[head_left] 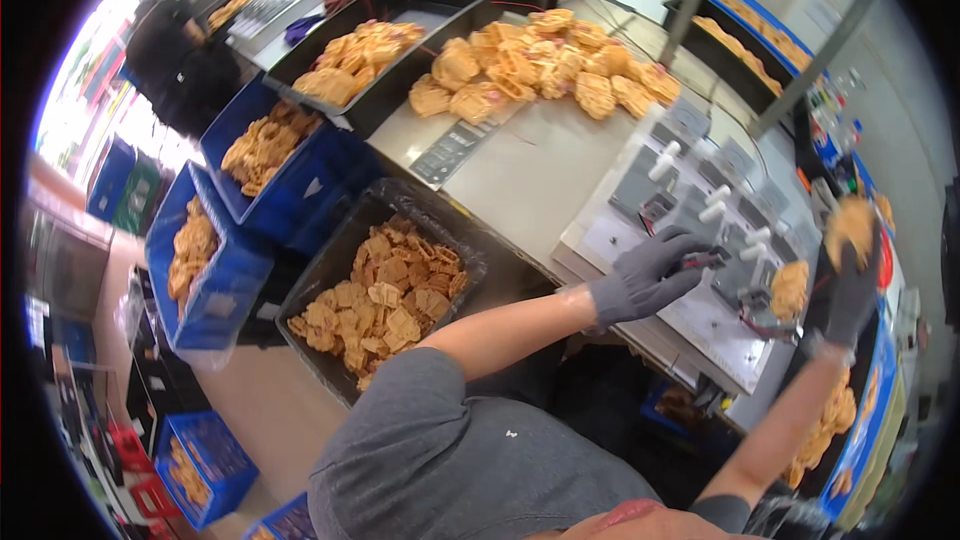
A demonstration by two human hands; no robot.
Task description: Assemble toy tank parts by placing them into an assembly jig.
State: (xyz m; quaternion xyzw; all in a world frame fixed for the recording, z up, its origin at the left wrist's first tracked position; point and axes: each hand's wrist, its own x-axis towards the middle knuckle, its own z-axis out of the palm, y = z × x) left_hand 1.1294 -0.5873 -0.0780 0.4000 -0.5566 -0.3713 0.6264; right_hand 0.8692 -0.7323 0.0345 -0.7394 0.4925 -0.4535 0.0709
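My left hand (652,275), in a grey glove, is over the near side of a white fixture board (640,210). Its fingers are bent around a small dark thing at their tips, too small to make out. At the right end of the board, my right hand (848,302), gloved too, grips a blurred tan moulded piece (851,228) and holds it up. Another tan piece (790,290) sits on the board between the two hands. White-handled clamps (714,208) stand in a row along the board, with thin red and black wires near them.
A heap of tan pieces (540,65) lies on the table beyond the board. Black trays (385,20) and blue crates (290,155) of similar pieces stand left, with a lined bin (330,285) nearer. Metal posts (815,60) rise at right. Someone in black (175,65) is far left.
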